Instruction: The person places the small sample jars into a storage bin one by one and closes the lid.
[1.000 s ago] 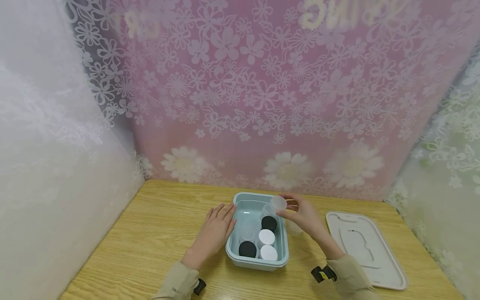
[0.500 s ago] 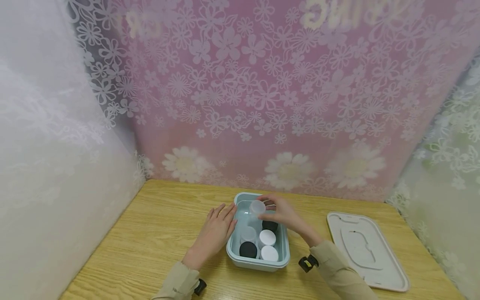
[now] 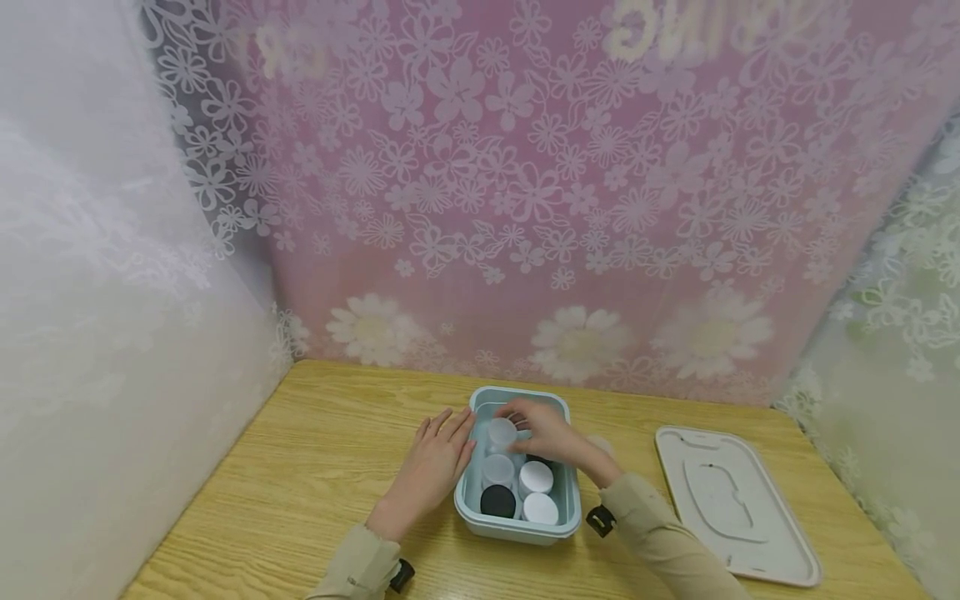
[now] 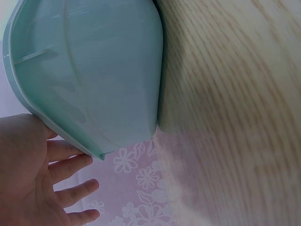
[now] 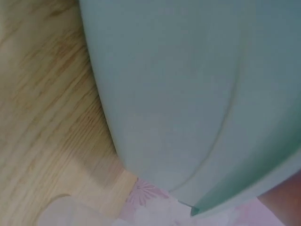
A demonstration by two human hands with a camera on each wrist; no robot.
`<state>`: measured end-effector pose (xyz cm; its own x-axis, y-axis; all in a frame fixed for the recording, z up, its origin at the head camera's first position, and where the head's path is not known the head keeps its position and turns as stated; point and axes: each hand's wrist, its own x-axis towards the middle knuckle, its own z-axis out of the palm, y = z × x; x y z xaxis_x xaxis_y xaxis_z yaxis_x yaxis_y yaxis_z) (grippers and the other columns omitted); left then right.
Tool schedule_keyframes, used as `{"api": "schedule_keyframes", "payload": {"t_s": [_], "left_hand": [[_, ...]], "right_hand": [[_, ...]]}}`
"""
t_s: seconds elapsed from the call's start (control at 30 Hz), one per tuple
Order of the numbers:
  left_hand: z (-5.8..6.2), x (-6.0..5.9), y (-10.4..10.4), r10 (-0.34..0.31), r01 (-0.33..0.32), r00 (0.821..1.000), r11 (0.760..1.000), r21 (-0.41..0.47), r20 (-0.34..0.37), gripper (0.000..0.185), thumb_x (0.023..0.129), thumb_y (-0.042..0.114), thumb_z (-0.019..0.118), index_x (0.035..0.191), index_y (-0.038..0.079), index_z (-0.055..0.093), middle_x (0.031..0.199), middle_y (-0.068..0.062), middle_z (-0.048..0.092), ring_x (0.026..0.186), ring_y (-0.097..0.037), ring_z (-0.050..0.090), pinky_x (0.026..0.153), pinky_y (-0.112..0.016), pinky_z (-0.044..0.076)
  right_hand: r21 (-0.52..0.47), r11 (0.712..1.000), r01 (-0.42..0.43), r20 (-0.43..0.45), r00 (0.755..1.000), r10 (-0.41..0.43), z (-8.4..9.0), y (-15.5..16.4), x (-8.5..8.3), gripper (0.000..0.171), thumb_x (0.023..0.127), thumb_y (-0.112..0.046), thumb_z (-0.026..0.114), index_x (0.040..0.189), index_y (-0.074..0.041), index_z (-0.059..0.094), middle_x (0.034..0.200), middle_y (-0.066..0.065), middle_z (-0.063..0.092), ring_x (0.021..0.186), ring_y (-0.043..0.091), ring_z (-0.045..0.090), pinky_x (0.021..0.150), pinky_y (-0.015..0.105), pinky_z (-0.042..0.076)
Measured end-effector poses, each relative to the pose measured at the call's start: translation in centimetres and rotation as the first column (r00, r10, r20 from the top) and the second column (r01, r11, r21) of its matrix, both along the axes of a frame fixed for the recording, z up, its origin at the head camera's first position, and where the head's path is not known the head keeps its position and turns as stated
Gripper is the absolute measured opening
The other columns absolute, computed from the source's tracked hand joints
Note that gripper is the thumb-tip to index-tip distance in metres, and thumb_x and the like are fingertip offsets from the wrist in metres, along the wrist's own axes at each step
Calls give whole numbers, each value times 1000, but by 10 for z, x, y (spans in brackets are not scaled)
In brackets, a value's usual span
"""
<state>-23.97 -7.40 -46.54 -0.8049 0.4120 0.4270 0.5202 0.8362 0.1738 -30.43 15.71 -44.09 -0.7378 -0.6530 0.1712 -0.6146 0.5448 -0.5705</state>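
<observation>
In the head view my right hand (image 3: 551, 432) reaches into a light blue plastic bin (image 3: 517, 534), thumb and fingers around a small clear jar (image 3: 502, 433) with a translucent top. Straight fingers of my left hand (image 3: 431, 462) rest along the bin's left rim; the left wrist view shows this hand (image 4: 56, 174) at the rim too. Nearer in the bin stand another translucent jar (image 3: 498, 471), a black-lidded jar (image 3: 498, 502) and two white-lidded jars, one farther back (image 3: 536, 477) and one in front (image 3: 540, 509). My right hand mostly hides a second black lid.
A pale rectangular lid (image 3: 738, 504) lies on the wooden table (image 3: 322, 467) to the right. Another clear jar (image 5: 66, 214) stands on the table beside the bin's right side, partly hidden by my right wrist in the head view. A floral curtain (image 3: 450, 208) hangs behind.
My right hand has carried the clear jar leftward from above the bin's right rim, then down into its left side, behind the other translucent jar. My left hand has stayed at the rim.
</observation>
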Motion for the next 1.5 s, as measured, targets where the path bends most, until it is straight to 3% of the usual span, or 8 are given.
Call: {"api": "schedule_keyframes", "payload": {"t_s": [0.33,0.6,0.73,0.87,1.03,1.2,1.5], "left_hand": [[0,-1,0,0,0,1000,1000,0,14,45,107,27,53,146,5,54,148,-12,54,139,-38,46,113,-61,39],[2,0,0,-4,3,1000,1000,13,14,44,107,26,53,146,5,55,148,-12,54,138,-39,47,112,-62,39],[3,1,0,-2,2,1000,1000,14,15,45,107,26,54,146,4,55,147,-12,55,138,-39,47,112,-62,39],[3,1,0,2,-2,1000,1000,10,23,45,107,26,54,146,4,54,148,-12,54,138,-39,47,112,-62,39],[1,0,0,3,-4,999,1000,9,33,46,107,26,53,147,5,53,149,-12,54,139,-38,46,113,-62,38],[-1,-1,0,-2,2,1000,1000,19,17,45,106,25,55,146,4,54,148,-12,54,138,-39,47,111,-63,39],[0,-1,0,-1,1,1000,1000,16,15,45,107,26,54,146,5,54,148,-12,54,138,-39,47,112,-63,38]], "right_hand": [[236,972,5,-113,993,22,-3,-12,0,46,85,-3,81,127,-1,64,124,13,68,106,28,67,89,41,58],[246,969,-15,-141,989,51,-4,-10,0,46,84,-3,81,127,1,65,122,14,69,110,29,66,92,45,57],[227,973,-37,-104,993,62,-1,-5,2,50,87,-2,78,134,3,60,130,17,65,116,33,64,97,48,55],[147,988,-36,-72,996,47,9,2,6,51,91,1,73,138,3,56,136,18,61,120,37,61,99,51,53],[-82,997,2,-37,999,-5,18,14,10,44,92,3,70,135,3,59,133,21,62,121,41,60,101,55,51],[-291,955,62,7,998,-62,17,29,13,40,94,6,67,133,6,59,131,25,62,120,46,59,102,61,48],[-451,873,188,-17,976,-219,8,63,23,38,95,1,68,132,5,60,127,24,64,116,43,61,99,52,52]]}}
